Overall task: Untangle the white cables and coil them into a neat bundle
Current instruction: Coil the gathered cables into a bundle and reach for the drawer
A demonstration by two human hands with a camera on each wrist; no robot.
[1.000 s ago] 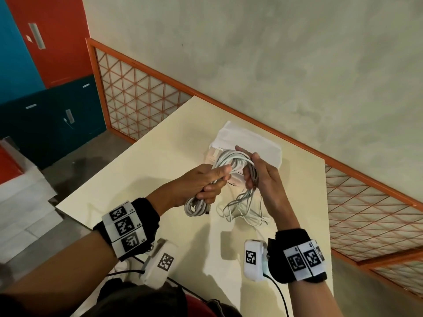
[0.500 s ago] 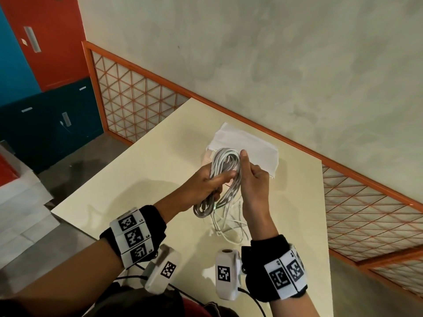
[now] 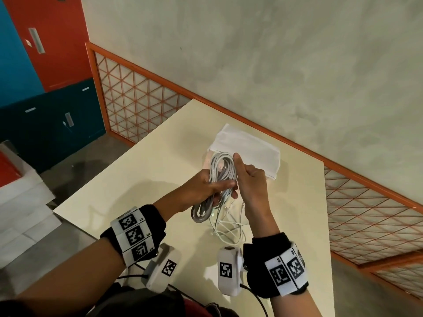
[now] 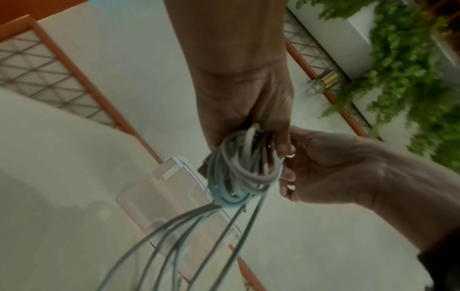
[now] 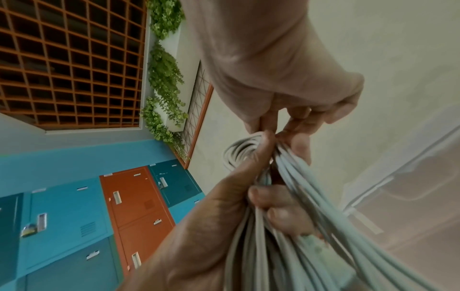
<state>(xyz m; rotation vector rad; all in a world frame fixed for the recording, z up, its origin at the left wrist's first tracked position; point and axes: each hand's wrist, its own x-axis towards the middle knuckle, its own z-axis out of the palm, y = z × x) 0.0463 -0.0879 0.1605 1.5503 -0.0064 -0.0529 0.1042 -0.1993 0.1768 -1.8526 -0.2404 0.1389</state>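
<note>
A coil of white cables [image 3: 223,168] stands upright above the cream table [image 3: 142,179]. My left hand [image 3: 225,188] grips the coil around its middle, fingers curled round the strands. Pressed against it from the right, my right hand [image 3: 239,172] pinches the same strands with its thumb pointing up. Loose strands [image 3: 229,229] hang from the coil onto the table. The left wrist view shows the coil [image 4: 244,167] under my left hand [image 4: 248,118], with the right hand [image 4: 323,167] beside it. In the right wrist view my right hand [image 5: 286,118] pinches the cables [image 5: 311,216] above my left hand [image 5: 211,226].
A flat white package [image 3: 251,149] lies on the table just behind the hands; the left wrist view shows a clear case [image 4: 174,196] there. An orange lattice rail [image 3: 137,94] borders the table's far side. Coloured lockers [image 3: 45,65] stand to the left.
The coil has been turned upright and lifted slightly. My right hand has closed in against the left hand, its thumb now pointing up along the coil.
</note>
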